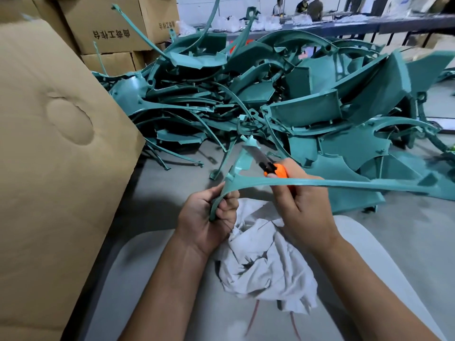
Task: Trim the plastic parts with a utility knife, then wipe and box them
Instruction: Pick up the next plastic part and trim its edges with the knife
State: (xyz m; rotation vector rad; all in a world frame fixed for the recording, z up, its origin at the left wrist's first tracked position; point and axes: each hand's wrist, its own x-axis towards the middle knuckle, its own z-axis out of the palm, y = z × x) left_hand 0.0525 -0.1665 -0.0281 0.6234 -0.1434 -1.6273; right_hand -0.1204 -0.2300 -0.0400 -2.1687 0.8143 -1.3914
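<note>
Clamping the teal plastic part (246, 183), left hand (209, 217); right hand (302, 200) grip wraps the utility knife (268, 166).

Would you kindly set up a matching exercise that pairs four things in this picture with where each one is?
Things:
1. utility knife
2. teal plastic part being trimmed
3. grey rag
4. cardboard box

Places:
A. on the person's lap
B. gripped by the left hand
C. beside the person, on their left
D. held in the right hand

Pairs: 1-D, 2-B, 3-A, 4-C
</note>
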